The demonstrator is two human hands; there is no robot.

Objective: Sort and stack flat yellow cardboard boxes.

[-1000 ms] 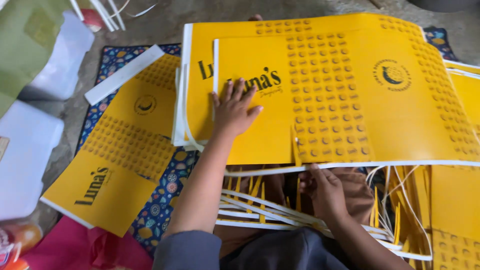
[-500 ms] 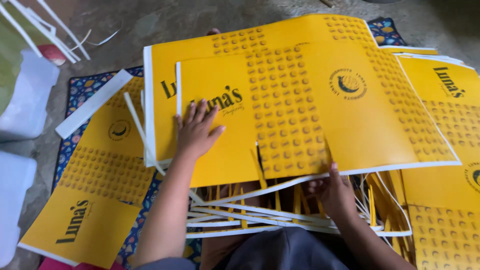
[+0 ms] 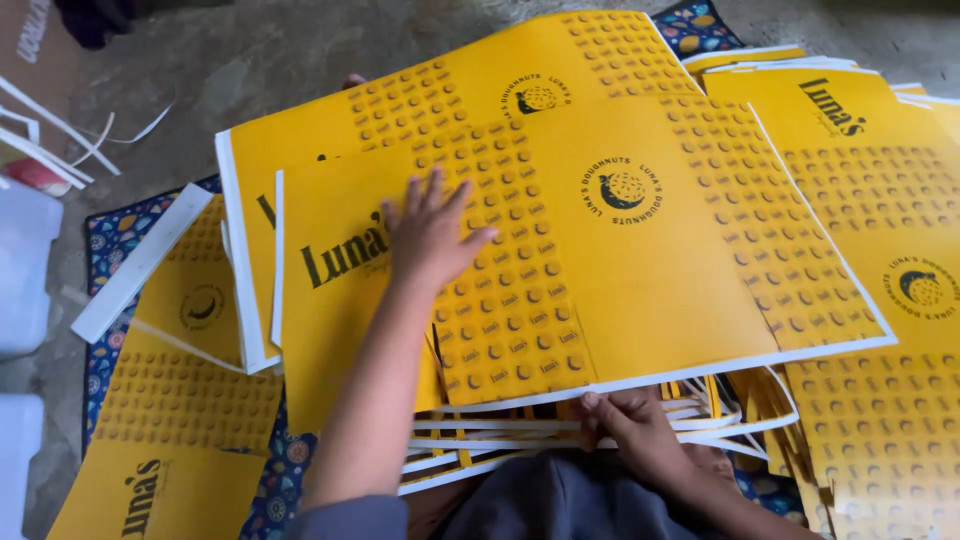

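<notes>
Even, soft daylight, faint shadows, no glare, slight blur at edges.

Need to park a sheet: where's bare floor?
Bare concrete floor lies beyond the yellow printed sheets, between the white strips and the stack's far edge. Crowded: sheets cover the patterned mat everywhere near the left hand and right hand.

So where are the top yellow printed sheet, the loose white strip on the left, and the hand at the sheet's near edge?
top yellow sheet (image 3: pixel 640 290), head view, plain middle panel.
white strip (image 3: pixel 140 265), head view, middle of its length.
right hand (image 3: pixel 640 435), head view, back of the hand.
</notes>
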